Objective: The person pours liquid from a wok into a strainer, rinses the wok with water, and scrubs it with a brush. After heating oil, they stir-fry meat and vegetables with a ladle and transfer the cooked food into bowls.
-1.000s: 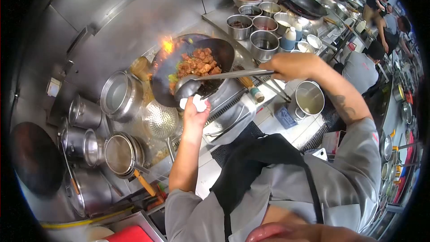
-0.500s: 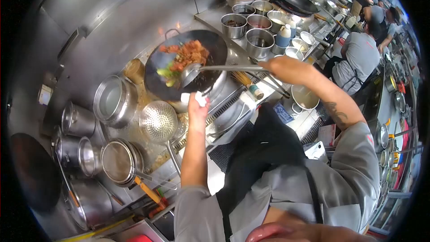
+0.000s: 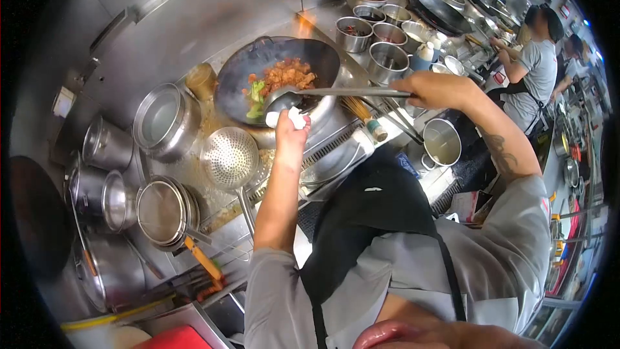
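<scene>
A black wok (image 3: 236,71) holds browned, reddish pieces of food (image 3: 287,74) and green vegetable pieces (image 3: 256,98), with steam or smoke rising. My left hand (image 3: 292,134) is closed at the wok's near rim around a folded white cloth (image 3: 294,118); the wok's near handle is hidden beneath it. My right hand (image 3: 433,89) grips the long handle of a metal ladle (image 3: 283,99). The ladle's bowl lies inside the wok at its near side, beside the green pieces. An orange flame (image 3: 305,24) shows behind the wok's far right.
A perforated strainer (image 3: 229,157) and a metal pot (image 3: 166,119) stand left of the wok. Sauce containers (image 3: 389,61) crowd the right back. A bamboo brush (image 3: 357,110) and a white pot (image 3: 442,142) are right of my apron. A co-worker (image 3: 539,64) stands farther right.
The wok is tilted differently, and the food has gathered toward its right. My hands keep their hold on cloth and ladle. Flame behind the wok is larger. The near co-worker has straightened up.
</scene>
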Tool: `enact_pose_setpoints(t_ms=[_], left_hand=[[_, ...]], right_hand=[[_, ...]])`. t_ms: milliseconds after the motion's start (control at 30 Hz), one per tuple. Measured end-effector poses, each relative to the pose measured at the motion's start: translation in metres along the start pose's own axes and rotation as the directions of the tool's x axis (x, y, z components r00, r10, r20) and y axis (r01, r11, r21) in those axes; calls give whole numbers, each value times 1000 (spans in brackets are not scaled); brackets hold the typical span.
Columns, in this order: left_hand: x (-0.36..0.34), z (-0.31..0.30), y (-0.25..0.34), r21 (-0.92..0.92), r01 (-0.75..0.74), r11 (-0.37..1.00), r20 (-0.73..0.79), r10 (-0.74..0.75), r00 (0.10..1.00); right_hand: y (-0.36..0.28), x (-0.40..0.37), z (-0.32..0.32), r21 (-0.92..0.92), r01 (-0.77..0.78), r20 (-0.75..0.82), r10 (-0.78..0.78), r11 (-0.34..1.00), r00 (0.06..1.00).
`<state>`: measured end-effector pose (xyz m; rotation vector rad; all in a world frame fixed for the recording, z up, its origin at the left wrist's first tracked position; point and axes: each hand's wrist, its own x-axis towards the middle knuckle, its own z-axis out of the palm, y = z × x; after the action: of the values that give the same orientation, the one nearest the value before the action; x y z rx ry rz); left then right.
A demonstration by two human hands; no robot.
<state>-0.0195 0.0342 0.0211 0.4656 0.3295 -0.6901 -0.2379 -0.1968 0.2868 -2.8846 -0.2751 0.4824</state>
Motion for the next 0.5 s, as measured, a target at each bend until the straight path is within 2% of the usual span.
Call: enact_pose_setpoints(t_ms=[67,100,133,200,233,333,367,433,467,500], left_hand=[[-34,18,-3,82,25,996,-184,-9,983],[-62,32,-5,117,60,991,-174,-39,984],[-74,37,-4,116,87,989,-154,-68,986],[-61,39,2,88,67,994,-223,-45,974],[-48,34,9,43,83,996,-109,-78,991],[-20,-39,-34,34,-90,995,-23,91,996],[-6,-75,-51,52,-14,999,21,13,1000],[-32,-81,-67,187,40,982,4,-41,999],[-61,-55,-68,294,28,955,-56,-12,998],[-59,-49,-64,229,0,974,-34,8,999]], right_hand=[[-7,-3,-12,-56,-46,15,47,997,999],[20,-2,1,19,79,-63,-78,997,995],[27,7,4,38,68,-42,-66,997,997],[34,25,14,86,43,5,-44,995,999],[38,39,22,64,-51,29,49,997,998],[46,72,66,-116,-148,-178,126,982,976],[46,76,74,-154,-149,-227,112,977,967],[42,78,84,-232,-156,-324,75,960,943],[41,77,80,-275,-142,-352,38,951,935],[34,74,82,-303,-119,-364,1,945,932]])
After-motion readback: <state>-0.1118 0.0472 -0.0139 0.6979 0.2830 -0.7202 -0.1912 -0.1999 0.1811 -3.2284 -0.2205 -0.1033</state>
